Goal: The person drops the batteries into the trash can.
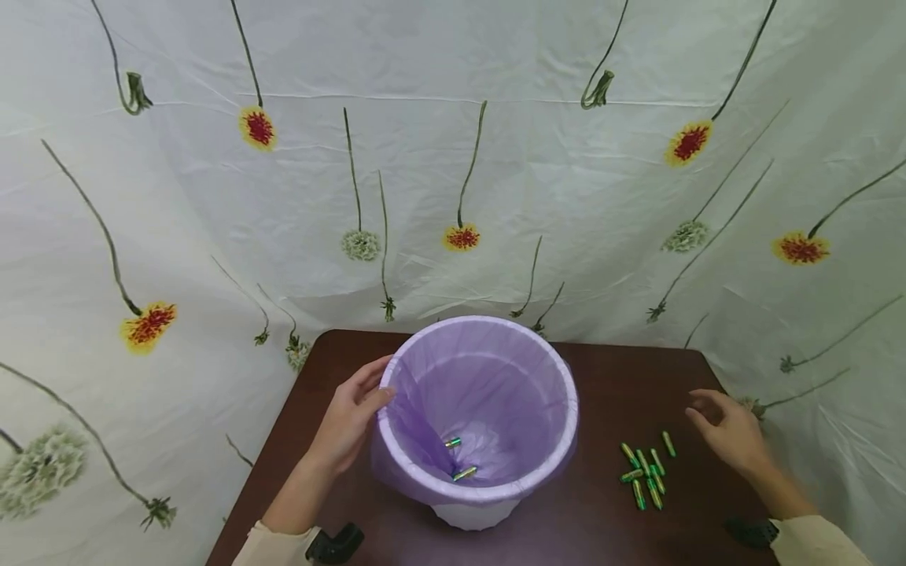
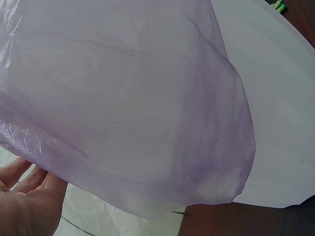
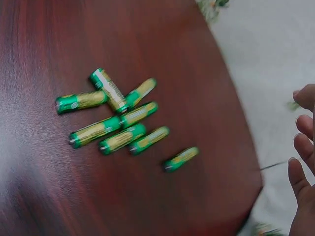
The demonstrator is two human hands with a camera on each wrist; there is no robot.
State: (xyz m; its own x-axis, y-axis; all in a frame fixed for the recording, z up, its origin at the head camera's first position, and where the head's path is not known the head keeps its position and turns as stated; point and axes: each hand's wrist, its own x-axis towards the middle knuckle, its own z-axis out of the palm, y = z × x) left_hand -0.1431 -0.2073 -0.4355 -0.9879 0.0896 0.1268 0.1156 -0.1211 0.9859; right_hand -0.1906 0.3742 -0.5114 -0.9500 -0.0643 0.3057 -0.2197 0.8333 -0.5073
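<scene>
A white trash bin (image 1: 473, 515) stands on the table, lined with a thin purple bag (image 1: 488, 393) folded over its rim. Two green-and-gold batteries (image 1: 465, 473) lie at the bottom inside. My left hand (image 1: 351, 417) holds the bin's left rim, thumb on top and fingers along the outside; in the left wrist view the bag hides part of the fingers. To the right of the bin lies a loose cluster of several batteries (image 1: 642, 472), also seen in the right wrist view (image 3: 118, 118). My right hand (image 1: 732, 432) hovers right of them, fingers loosely bent, holding nothing.
The dark brown table (image 1: 602, 377) has its right edge close by my right hand. Behind and around it hangs a white cloth (image 1: 425, 181) printed with flowers. Dark wrist devices (image 1: 336, 542) sit at both sleeves.
</scene>
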